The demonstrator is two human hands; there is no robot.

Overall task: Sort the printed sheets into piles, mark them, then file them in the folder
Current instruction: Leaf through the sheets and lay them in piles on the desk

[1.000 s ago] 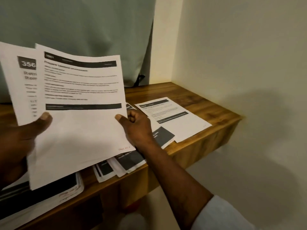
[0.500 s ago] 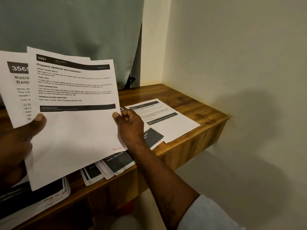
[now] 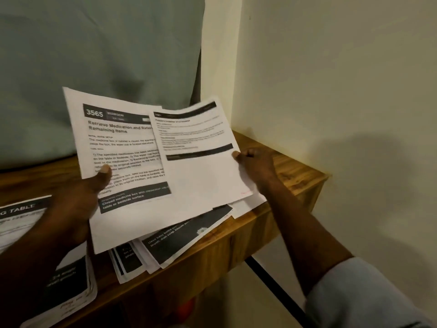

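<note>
Left hand [image 3: 78,204] pinches sheet 3565 [image 3: 118,143] — right hand [image 3: 257,166] pinches the overlapping sheet [image 3: 201,171].

Sheets [image 3: 179,242] on shelf [image 3: 290,171]

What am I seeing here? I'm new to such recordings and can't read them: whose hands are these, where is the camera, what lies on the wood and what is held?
There is no machine: these are a person's two bare hands, filmed by one camera worn on the head, looking down. The left hand holds the sheet headed 3565, thumb on its front. The right hand pinches a second sheet by its right edge. On the wooden desk lie a fanned pile under the held sheets and another pile at the lower left.
</note>
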